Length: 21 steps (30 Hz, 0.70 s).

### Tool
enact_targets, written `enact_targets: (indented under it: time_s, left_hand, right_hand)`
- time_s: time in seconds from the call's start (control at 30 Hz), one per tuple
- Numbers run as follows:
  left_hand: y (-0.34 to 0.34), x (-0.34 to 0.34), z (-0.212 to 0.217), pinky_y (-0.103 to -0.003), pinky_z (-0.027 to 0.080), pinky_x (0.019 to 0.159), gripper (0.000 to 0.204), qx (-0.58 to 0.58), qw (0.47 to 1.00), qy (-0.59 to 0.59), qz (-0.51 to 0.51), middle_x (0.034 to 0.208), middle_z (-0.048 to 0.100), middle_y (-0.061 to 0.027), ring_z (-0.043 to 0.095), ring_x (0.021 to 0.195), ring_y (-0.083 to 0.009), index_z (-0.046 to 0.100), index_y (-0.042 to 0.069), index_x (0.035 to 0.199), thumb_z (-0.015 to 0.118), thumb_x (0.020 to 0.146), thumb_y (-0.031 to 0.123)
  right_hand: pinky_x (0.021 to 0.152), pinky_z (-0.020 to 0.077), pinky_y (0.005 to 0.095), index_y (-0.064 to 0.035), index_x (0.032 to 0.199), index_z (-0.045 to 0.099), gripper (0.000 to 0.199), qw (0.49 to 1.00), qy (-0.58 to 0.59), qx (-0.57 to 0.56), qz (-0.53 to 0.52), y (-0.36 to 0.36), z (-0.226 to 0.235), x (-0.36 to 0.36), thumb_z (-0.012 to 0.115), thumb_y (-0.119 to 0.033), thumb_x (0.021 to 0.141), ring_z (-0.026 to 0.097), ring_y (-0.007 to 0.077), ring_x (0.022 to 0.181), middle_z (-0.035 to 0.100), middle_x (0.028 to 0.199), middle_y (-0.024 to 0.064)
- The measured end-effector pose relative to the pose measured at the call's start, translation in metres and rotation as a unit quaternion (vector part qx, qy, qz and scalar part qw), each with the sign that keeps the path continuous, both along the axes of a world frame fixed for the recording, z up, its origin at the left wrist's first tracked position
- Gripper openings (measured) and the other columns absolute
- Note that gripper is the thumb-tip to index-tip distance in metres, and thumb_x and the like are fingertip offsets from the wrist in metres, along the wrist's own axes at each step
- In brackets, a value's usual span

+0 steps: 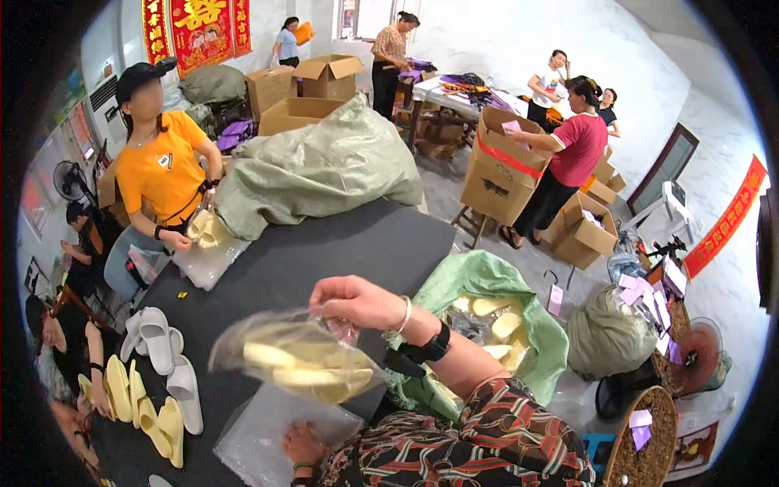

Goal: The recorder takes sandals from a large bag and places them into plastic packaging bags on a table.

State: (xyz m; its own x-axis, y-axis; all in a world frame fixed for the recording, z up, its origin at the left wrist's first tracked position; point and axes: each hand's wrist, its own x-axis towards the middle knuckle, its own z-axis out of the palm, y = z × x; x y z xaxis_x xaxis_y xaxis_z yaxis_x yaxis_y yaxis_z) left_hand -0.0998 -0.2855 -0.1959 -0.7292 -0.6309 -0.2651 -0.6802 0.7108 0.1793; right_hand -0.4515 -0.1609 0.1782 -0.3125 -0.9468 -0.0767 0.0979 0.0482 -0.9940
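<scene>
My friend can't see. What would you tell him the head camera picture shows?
The right hand lifts a clear plastic bag holding yellow slippers over a dark table. The left hand rests on flat clear bags. White and yellow slippers lie nearby.

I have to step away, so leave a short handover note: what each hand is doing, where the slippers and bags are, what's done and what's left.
Right hand: raised, pinching the top of a clear plastic bag holding pale yellow foam slippers.
Left hand: resting on the stack of empty clear plastic bags on the dark grey table.
Done: this pair is inside its bag.
Left: loose yellow and white slippers lie at the table's left; more yellow slippers sit in the green sack.
</scene>
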Motion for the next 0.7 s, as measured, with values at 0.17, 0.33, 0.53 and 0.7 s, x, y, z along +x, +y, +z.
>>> enact_targets:
  time_s: [0.17,0.33,0.53,0.7]
  left_hand:
    - [0.008,-0.004,0.023,-0.056,0.038,0.097,0.088,-0.009,0.994,0.094,-0.062,0.137,0.042,-0.0237,0.039,0.124,-0.0461,0.043,0.019,0.137,0.07,0.063,0.058]
    - [-0.001,0.002,0.001,-0.054,0.031,0.103,0.093,0.192,0.981,0.032,-0.002,0.14,0.041,-0.0207,0.035,0.129,-0.0418,0.043,0.019,0.138,0.072,0.059,0.059]
    - [-0.001,-0.019,0.062,-0.047,0.039,0.097,0.09,0.2,0.975,0.052,-0.077,0.126,0.054,-0.0179,0.051,0.116,-0.0332,0.042,0.013,0.139,0.076,0.061,0.044]
    - [0.013,0.001,0.069,-0.05,0.033,0.103,0.089,-0.006,0.998,0.062,-0.002,0.134,0.048,-0.0134,0.042,0.125,-0.0349,0.044,0.022,0.138,0.081,0.059,0.041]
  right_hand:
    - [0.046,0.0468,0.0229,-0.0023,0.099,0.057,0.015,0.992,0.027,-0.035,0.114,-0.047,0.005,0.051,0.055,-0.009,0.086,0.055,0.0087,0.051,0.056,0.066,-0.0013]
    - [0.063,0.0533,0.0292,0.0003,0.118,0.045,0.04,0.962,0.109,0.014,0.249,-0.13,0.004,0.144,0.06,-0.009,0.081,0.062,0.0125,0.078,0.063,0.09,0.007]
    - [0.089,0.0478,0.0363,-0.0054,0.125,0.05,0.051,0.961,0.181,-0.145,0.151,-0.192,-0.126,0.136,0.069,-0.013,0.079,0.056,0.021,0.106,0.054,0.119,0.0103]
    - [0.088,0.0479,0.04,-0.001,0.104,0.064,0.029,0.894,0.445,0.023,-0.04,-0.153,-0.194,0.074,0.064,-0.014,0.078,0.06,0.0346,0.098,0.064,0.102,0.02]
